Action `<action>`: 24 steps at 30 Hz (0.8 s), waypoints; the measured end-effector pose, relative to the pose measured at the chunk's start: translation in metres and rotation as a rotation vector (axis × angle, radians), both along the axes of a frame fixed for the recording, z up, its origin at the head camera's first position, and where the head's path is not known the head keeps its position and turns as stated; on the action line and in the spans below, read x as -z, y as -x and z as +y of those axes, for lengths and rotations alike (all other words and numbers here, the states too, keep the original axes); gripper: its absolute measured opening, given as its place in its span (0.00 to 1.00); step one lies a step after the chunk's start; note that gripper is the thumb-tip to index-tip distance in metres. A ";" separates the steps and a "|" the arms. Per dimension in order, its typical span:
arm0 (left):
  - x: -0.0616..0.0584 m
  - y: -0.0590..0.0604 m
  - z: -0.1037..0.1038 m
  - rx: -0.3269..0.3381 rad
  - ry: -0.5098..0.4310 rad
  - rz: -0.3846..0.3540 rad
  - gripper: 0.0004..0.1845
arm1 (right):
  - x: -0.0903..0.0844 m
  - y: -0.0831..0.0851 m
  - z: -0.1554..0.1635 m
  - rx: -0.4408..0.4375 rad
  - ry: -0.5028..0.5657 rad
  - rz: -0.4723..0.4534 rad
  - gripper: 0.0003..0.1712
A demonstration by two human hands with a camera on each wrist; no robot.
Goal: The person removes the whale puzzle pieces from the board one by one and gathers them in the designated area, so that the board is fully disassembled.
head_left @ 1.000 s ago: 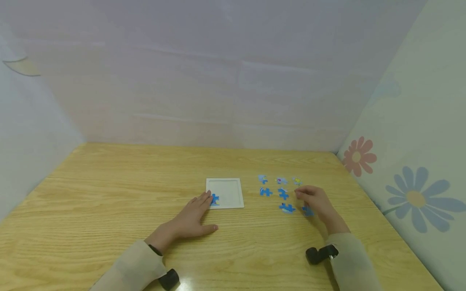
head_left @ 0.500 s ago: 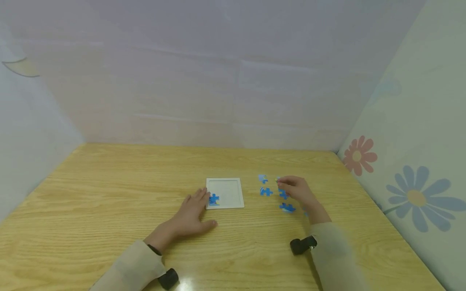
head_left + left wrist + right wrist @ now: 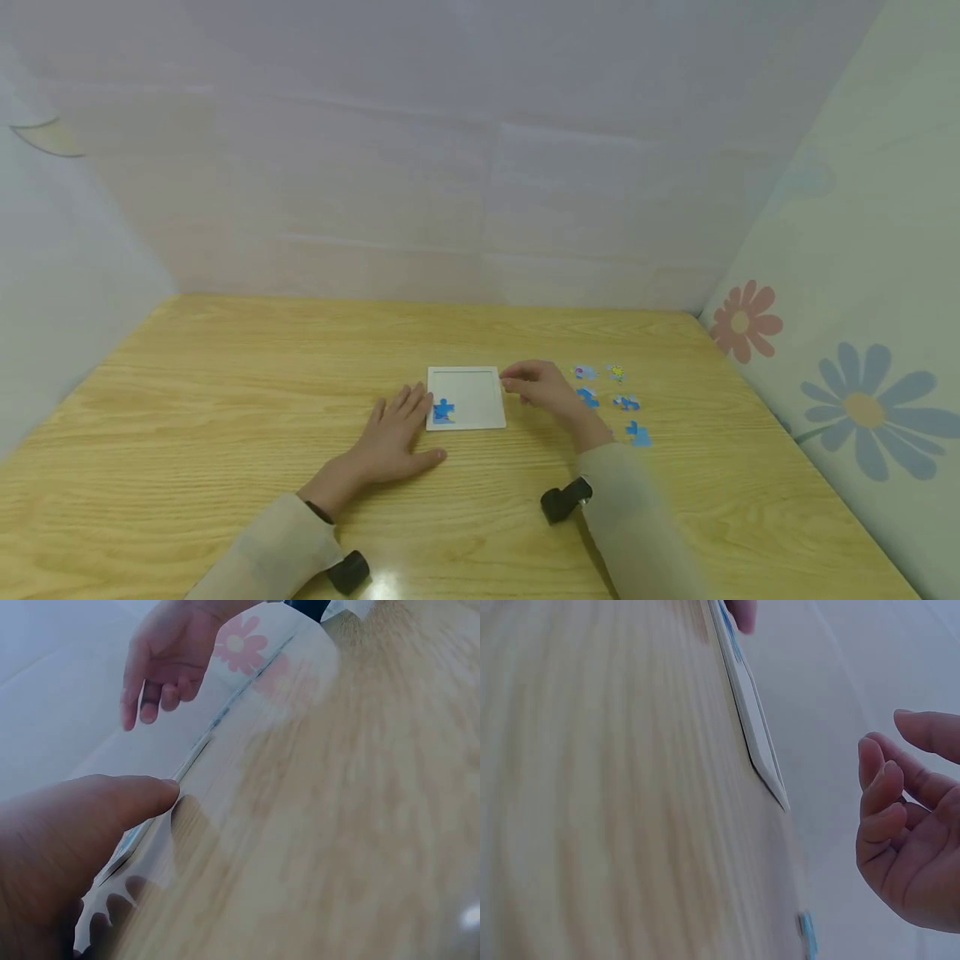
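1. One blue puzzle piece [image 3: 443, 411] already sits in the near left corner of the white puzzle tray [image 3: 480, 372]; the rest of the tray is bare, so most of the work is judged still to do
2. Five loose pieces [image 3: 609, 398] lie on the table [image 3: 225, 400] right of the tray
3. The left hand [image 3: 393, 442] lies flat, fingers straight, fingertips at the tray's left edge
4. The right hand [image 3: 542, 390] hovers at the tray's right edge, fingers curled; whether it pinches a piece cannot be told

Hidden and blurred parts

The right hand [image 3: 542, 390] is covering some small blue jigsaw pieces [image 3: 588, 398]; whether it's pinching one is unclear.
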State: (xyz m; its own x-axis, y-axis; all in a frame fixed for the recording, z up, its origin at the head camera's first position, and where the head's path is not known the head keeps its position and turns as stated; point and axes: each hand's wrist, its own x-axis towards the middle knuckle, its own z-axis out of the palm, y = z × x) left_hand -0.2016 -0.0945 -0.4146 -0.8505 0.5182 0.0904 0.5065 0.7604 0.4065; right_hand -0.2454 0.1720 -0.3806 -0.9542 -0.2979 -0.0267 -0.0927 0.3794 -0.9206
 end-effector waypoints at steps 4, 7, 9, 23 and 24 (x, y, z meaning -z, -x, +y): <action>0.001 0.000 0.000 -0.007 0.031 -0.006 0.45 | 0.002 0.003 -0.020 -0.041 -0.023 -0.027 0.18; 0.001 -0.001 0.000 -0.003 0.048 -0.006 0.45 | 0.005 0.004 -0.032 -0.072 -0.040 -0.031 0.17; 0.000 -0.001 0.001 0.002 0.051 -0.002 0.44 | 0.007 0.005 -0.039 -0.089 -0.047 -0.042 0.16; -0.001 -0.002 0.003 -0.028 0.104 0.029 0.43 | 0.021 0.001 -0.062 -0.167 -0.157 -0.006 0.15; -0.001 -0.002 0.003 -0.030 0.103 0.027 0.43 | 0.022 0.001 -0.062 -0.164 -0.158 -0.004 0.15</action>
